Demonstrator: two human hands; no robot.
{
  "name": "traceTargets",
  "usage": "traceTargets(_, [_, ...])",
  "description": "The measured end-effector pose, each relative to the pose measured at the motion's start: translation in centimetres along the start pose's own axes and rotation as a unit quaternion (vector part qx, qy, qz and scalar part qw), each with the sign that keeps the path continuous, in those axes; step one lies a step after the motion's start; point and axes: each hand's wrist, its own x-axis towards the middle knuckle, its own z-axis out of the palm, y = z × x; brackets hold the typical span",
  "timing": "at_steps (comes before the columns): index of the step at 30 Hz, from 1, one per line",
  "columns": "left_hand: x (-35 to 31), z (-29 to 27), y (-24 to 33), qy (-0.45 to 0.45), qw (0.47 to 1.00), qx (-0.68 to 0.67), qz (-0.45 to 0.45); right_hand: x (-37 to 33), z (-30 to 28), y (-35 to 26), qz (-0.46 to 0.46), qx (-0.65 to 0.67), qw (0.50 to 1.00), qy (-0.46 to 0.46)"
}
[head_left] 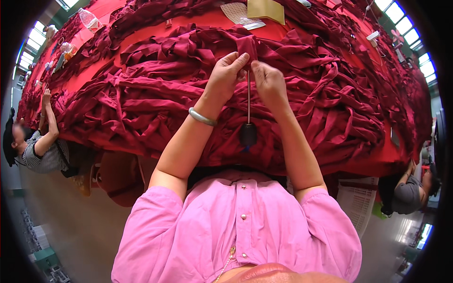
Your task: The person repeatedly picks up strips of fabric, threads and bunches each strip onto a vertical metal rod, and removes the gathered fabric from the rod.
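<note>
A dark red fabric strip (pixel 247 45) passes up between my two hands at the middle of the table. My left hand (pixel 225 75) pinches it with thumb and fingers, a grey-green bangle on that wrist. Close by on the right, my right hand (pixel 270 85) is closed at the strip's edge, slightly smeared by motion. Between the hands a thin metal rod (pixel 249 96) runs down to a black tapered base or handle (pixel 248 135). The rod's top end is hidden by the hands and cloth.
Heaped dark red strips (pixel 165 94) cover much of the red table (pixel 188 37). Farther back lie a clear plastic bottle (pixel 89 20) and a yellow sheet (pixel 265 10). One person (pixel 45 151) works at the far left, another (pixel 409 193) at the far right.
</note>
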Motion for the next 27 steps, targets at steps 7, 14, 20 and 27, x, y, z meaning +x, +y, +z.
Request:
traceTargets(7, [-2.3,-1.2,-1.3,-0.048,0.998,0.026,-0.037,7.1,2.2,2.3,0.061,0.218,0.974,-0.028])
traceTargets(14, [-2.7,-2.5,-1.5,0.005,0.998,-0.05,-0.038,-5.2,-0.8,-2.0,0.075,0.14,0.986,-0.049])
traceTargets(20, [-2.7,-2.7,-1.4,-0.039,0.998,-0.04,-0.034,-1.7,-2.7,0.2,0.035,-0.041,0.996,-0.072])
traceTargets(27, [-2.7,-3.2,-2.3,-0.026,0.999,-0.034,-0.016,4.4,1.3,1.1,-0.043,0.03,0.998,0.032])
